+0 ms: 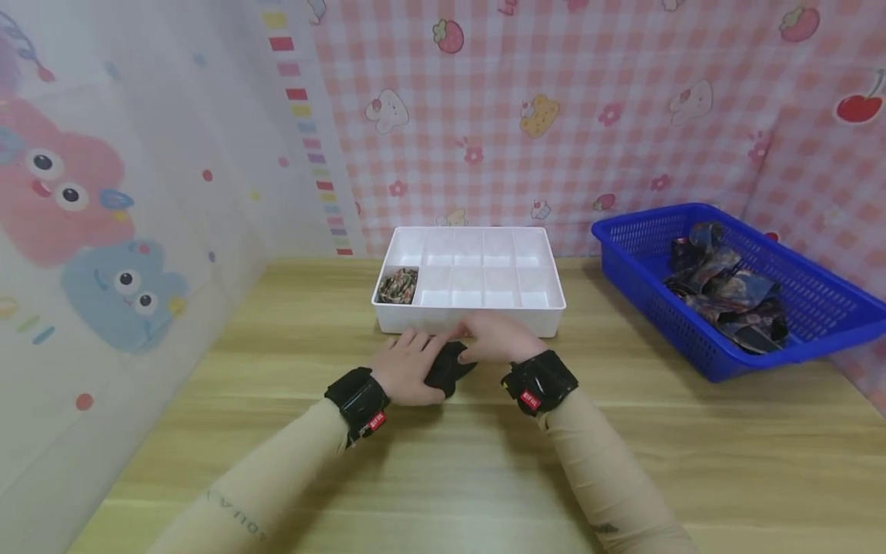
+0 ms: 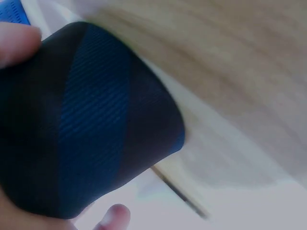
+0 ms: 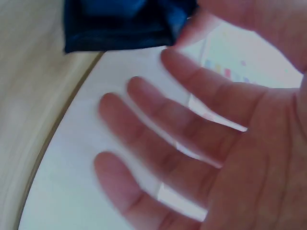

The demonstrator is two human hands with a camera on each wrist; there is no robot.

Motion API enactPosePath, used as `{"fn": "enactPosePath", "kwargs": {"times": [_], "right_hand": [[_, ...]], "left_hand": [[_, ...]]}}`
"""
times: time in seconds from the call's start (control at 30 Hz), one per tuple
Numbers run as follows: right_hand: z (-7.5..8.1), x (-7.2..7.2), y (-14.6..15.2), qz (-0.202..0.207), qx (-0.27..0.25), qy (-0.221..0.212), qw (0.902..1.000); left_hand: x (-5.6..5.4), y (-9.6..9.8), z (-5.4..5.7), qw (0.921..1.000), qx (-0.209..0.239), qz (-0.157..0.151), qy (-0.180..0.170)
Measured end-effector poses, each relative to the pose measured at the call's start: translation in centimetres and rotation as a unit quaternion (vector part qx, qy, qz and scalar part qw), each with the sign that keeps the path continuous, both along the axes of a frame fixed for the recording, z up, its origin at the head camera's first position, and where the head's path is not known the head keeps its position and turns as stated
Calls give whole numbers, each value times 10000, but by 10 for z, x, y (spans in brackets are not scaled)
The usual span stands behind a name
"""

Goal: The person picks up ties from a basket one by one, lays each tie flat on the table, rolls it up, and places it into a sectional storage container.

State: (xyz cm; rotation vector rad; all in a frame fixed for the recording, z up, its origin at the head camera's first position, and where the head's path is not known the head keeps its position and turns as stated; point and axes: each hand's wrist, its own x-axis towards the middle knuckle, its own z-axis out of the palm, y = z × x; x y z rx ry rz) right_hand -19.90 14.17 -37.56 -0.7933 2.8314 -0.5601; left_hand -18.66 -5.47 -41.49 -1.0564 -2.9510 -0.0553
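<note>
In front of the white box, a dark cloth with blue stripes (image 2: 93,120) lies curved between my two hands. My left hand (image 1: 408,368) holds it from the left, fingers on the far side and thumb on the near side. From the right, my right hand (image 1: 500,337) pinches its edge between thumb and index finger. The other right fingers (image 3: 144,129) are spread, close to the front wall of the white divided box (image 1: 471,319). A rolled patterned cloth (image 1: 398,286) fills the box's front left compartment. The palms hide part of the dark cloth.
A blue plastic basket (image 1: 664,327) stands on the right of the wooden table (image 1: 443,492), with several crumpled patterned cloths (image 1: 734,288) inside. A pink checked curtain (image 1: 484,115) hangs behind the box, and a pale printed sheet (image 1: 208,154) covers the left side.
</note>
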Motion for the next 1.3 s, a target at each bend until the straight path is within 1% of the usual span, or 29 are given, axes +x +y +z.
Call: {"fn": "enactPosePath", "kwargs": {"times": [0.07,0.17,0.23,0.33,0.37,0.43,0.57,0.67,0.77,0.87,0.93,1.07,1.2,1.23,1.3], "right_hand": [[-4,-1,1,-125,210,-141,9996],[-10,-3,2,-122,335,-413,9985],[-15,-5,1,117,293,-559,9979],[-18,-8,1,390,144,-738,9964],[-18,-9,1,443,50,-852,9954],[-19,-9,3,423,-117,-1078,9932],[-15,-10,10,271,-411,-1392,9890],[-7,-8,17,187,-592,-1464,9873],[4,-4,22,108,-678,-1303,9891],[13,-1,25,143,-578,-963,9936],[17,0,26,252,-534,-724,9956],[24,5,29,401,-523,-423,9969],[31,10,32,373,-509,-296,9976],[32,11,33,348,-497,-304,9977],[34,12,34,296,-478,-348,9978]], "left_hand": [[0,2,2,9999,44,-9,-91],[1,6,11,9994,57,74,-345],[0,10,17,9988,-80,148,-459],[-1,16,27,9971,-454,176,-588],[-2,18,29,9967,-545,105,-592],[-3,20,33,9960,-645,-66,-622],[-7,22,34,9942,-792,-506,-516],[-10,21,34,9926,-852,-644,-575],[-13,20,35,9919,-746,-637,-808],[-17,19,36,9906,-710,-594,-1004],[-20,20,34,9902,-754,-565,-1026],[-26,22,28,9895,-879,-428,-1067],[-30,22,25,9895,-824,-452,-1095],[-30,22,25,9898,-800,-512,-1065],[-29,20,28,9895,-682,-644,-1099]]}}
